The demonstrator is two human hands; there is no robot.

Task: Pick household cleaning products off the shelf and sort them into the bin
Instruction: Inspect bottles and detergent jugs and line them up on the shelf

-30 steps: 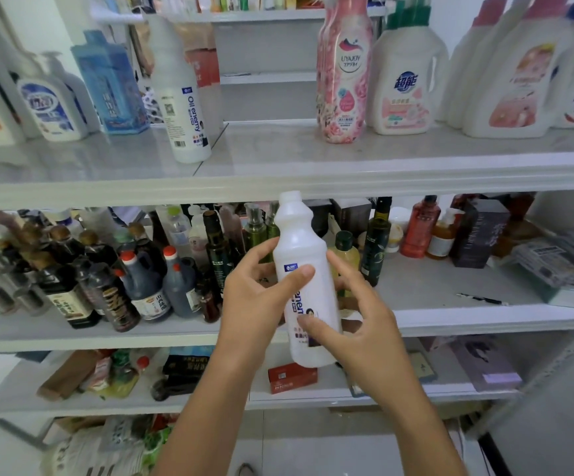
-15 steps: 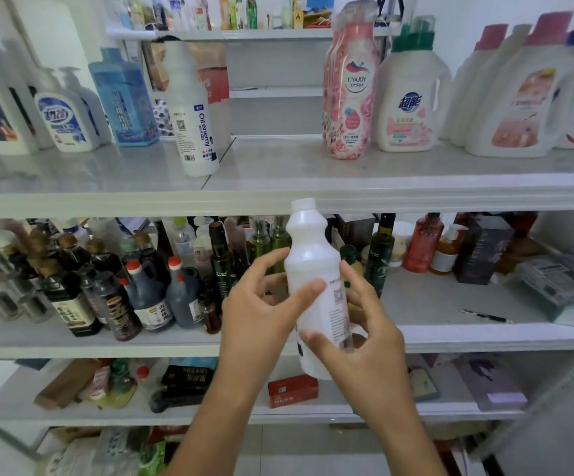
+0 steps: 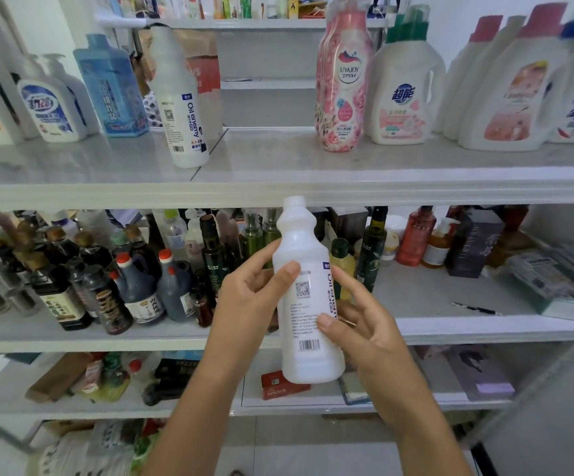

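My left hand point(image 3: 247, 300) curls round the upper body of the white Oil enemy cleaner bottle point(image 3: 307, 304), thumb pressed beside the QR code, and my right hand point(image 3: 364, 331) grips it lower down, thumb on the printed label. The bottle is upright in the air before the middle shelf point(image 3: 433, 293), its top level with the upper shelf point(image 3: 278, 159), where a matching bottle point(image 3: 184, 108) stands

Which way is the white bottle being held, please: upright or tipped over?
Upright: the Oil enemy bottle has its neck up, base down.
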